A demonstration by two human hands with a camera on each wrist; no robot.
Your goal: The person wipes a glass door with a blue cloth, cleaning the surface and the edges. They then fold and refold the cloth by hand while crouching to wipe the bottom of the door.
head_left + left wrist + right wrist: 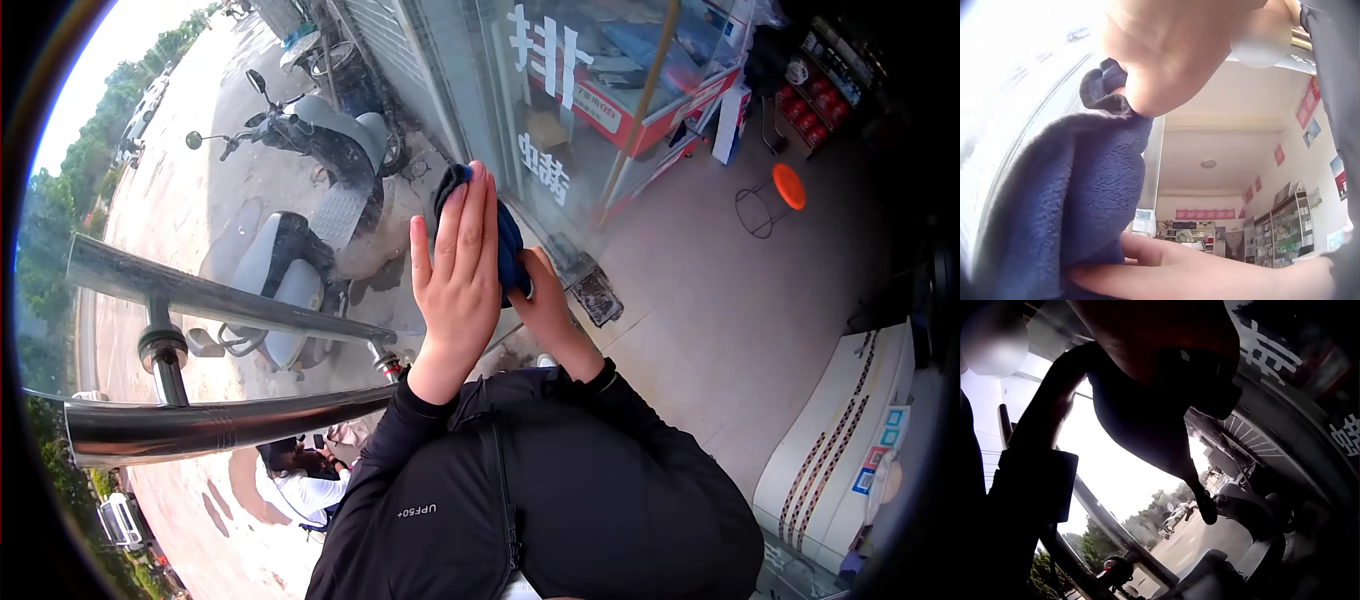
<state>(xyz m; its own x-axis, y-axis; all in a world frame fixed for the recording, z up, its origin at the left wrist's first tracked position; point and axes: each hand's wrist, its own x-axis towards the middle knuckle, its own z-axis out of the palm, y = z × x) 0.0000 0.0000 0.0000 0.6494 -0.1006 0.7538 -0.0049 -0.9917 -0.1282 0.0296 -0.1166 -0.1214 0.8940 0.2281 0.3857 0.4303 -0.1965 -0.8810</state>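
A dark blue cloth (510,245) hangs between the two hands in the head view. The left hand (460,275) lies along it with straight fingers pointing up and its back to the camera, the little finger spread apart. The right hand (548,305) pinches the cloth's lower right side. In the left wrist view the fuzzy cloth (1100,175) drapes below the left hand (1169,56), and the right hand (1179,269) holds its bottom between thumb and fingers. The right wrist view is dark, with the cloth (1141,422) under the right hand (1160,337). Contact with glass cannot be told.
A glass pane (500,120) with white lettering stands just beyond the hands. Metal railings (240,425) run along the left, with scooters (330,140) beyond them. A seated person (305,485) is lower left. An orange stool (788,187) and a white couch-like piece (830,450) are at right.
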